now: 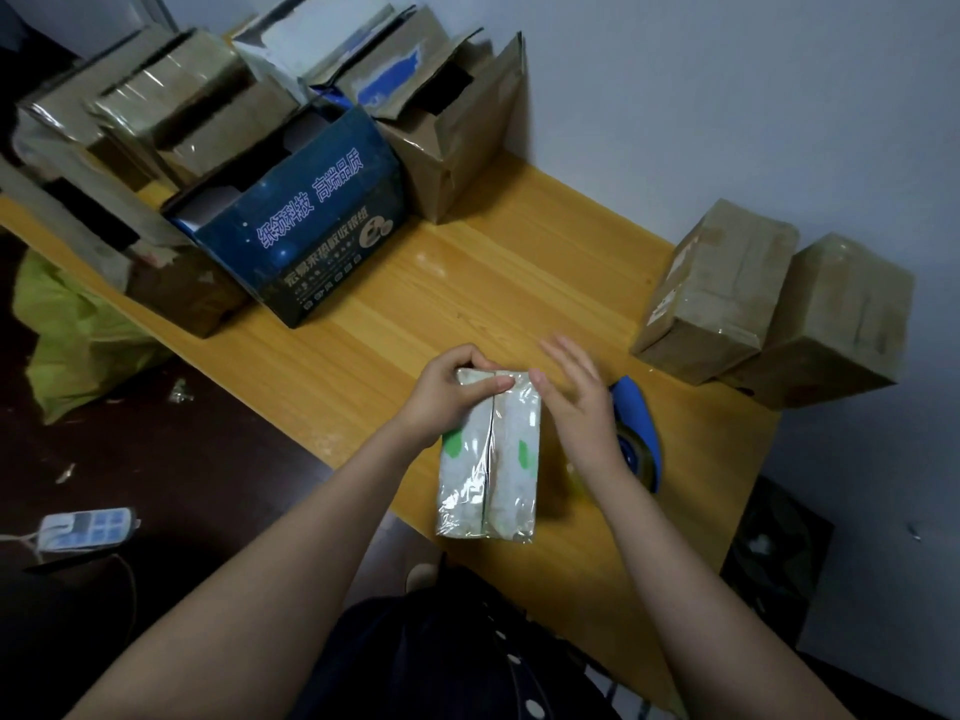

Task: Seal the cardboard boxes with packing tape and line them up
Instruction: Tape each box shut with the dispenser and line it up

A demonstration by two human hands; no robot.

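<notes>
A small pale box (491,459) with green marks lies on the wooden table (519,283), its top seam covered in shiny clear tape. My left hand (447,394) grips its far end, thumb lying across the top edge. My right hand (576,392) sits at the box's right side with fingers straight, thumb touching the far corner. A blue tape dispenser (641,433) lies on the table just right of that hand, partly hidden by my wrist. Two taped brown boxes (714,291) (826,324) stand side by side at the table's right end.
Several open cardboard boxes crowd the far left of the table, among them a dark blue printed box (306,220) and a tall brown one (457,127). A green bag (67,335) and a power strip (83,527) lie on the dark floor at left. A wall runs behind the table.
</notes>
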